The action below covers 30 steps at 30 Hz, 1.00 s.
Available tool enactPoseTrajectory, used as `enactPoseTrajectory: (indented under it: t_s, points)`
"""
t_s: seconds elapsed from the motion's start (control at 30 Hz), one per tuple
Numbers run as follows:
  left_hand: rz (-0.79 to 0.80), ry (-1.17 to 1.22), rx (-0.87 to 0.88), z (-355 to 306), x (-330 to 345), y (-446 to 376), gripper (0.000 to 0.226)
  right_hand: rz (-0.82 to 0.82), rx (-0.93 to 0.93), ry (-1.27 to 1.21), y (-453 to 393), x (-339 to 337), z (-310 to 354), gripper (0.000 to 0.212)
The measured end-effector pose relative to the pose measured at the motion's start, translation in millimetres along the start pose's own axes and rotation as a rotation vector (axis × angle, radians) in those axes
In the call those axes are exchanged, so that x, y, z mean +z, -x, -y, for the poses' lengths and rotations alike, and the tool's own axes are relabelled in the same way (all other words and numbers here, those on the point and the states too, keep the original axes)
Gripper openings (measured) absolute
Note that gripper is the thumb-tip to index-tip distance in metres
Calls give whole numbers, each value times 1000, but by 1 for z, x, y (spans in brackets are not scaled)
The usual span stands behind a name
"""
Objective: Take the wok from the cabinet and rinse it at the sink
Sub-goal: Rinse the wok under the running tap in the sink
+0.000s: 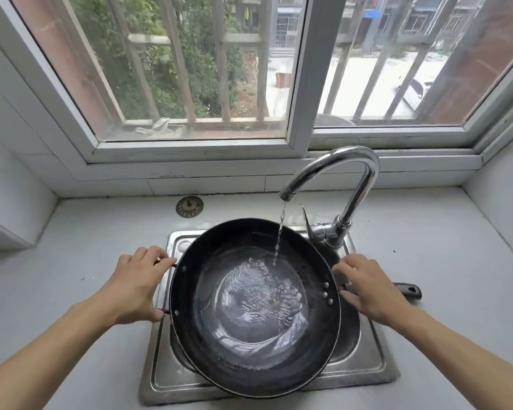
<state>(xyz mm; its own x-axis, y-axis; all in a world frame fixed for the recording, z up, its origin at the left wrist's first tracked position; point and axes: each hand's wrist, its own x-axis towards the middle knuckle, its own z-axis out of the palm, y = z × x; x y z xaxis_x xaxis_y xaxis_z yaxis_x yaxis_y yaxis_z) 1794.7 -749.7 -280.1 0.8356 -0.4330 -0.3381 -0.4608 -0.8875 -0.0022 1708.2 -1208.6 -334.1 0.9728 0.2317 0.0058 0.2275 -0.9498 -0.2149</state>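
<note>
— Black steel, that wok (255, 306): where does it sit?

— Over the sink (367, 368), its bowl filling most of the basin and tipped a little toward the person. Water pools and ripples in its bottom, fed by a thin stream from the faucet (338, 179).

— Who holds it?

— Both hands. The left hand (137, 287) curls its fingers and thumb round the small loop handle on the wok's left rim. The right hand (367, 288) closes over the root of the long handle (409, 291), whose dark end pokes out past the knuckles over the counter (456, 261).

— So how far along is the job?

— The cabinet part looks finished, since the wok is already at the basin and wet. The rinse seems underway: water is collecting, but it has not been swirled out or poured off, and the tap runs.

— Anything else around?

— A sink strainer (189, 207) lies on the counter behind the basin, under the window (190, 69).
</note>
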Motion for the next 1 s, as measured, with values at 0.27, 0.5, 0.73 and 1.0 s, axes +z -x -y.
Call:
enactPoseTrajectory:
  t_s: [0.27,0.5,0.73,1.0]
  points:
    - [-10,19,-4,-5,-6,6,112,-122,-8,-36,-38,-23,22,41]
    - [-53,77,-48,-5,-12,9,114,-129,31,-19,-80,-19,27,56]
    - [-117,93,-68,-6,-3,7,111,-49,37,181,-109,-11,33,72]
    - [-227,151,14,3,10,8,92,-2,-55,313,-122,-15,20,68]
